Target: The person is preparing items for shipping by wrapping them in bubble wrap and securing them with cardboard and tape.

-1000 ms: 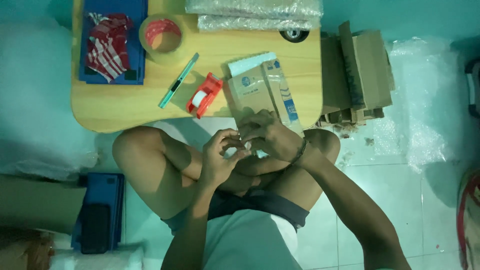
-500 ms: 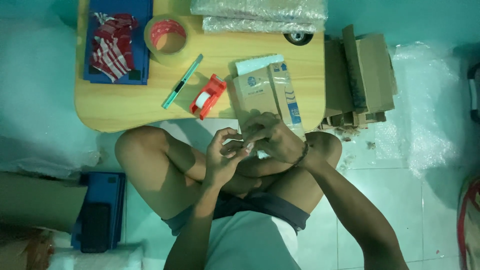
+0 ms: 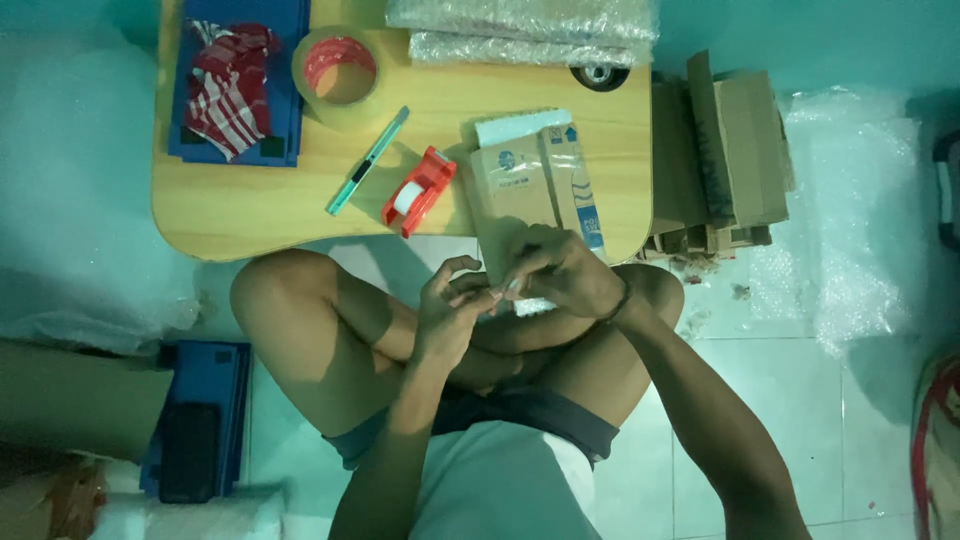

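Note:
I sit cross-legged in front of a low wooden table (image 3: pixel 250 205). My left hand (image 3: pixel 452 312) and my right hand (image 3: pixel 558 272) meet above my knees, fingertips pinched together on a small pale piece (image 3: pixel 503 290), too small to identify. Just beyond the hands a brown cardboard box (image 3: pixel 530 190) with a white-and-blue side lies at the table's near edge. A red tape dispenser (image 3: pixel 418 190) and a green pen-shaped cutter (image 3: pixel 367 160) lie left of the box.
A roll of brown tape (image 3: pixel 337 75) and a blue tray (image 3: pixel 285 110) with a red-and-white cloth (image 3: pixel 230 90) sit at the table's far left. Bubble wrap (image 3: pixel 520 25) lies along the far edge. Flattened cardboard boxes (image 3: pixel 725 150) stack at the right. A blue tray holding a dark phone (image 3: pixel 195 440) is on the floor.
The view has drifted a little, so the table sits lower in frame. My hands stay together at the same spot, fingers working slightly on the small piece.

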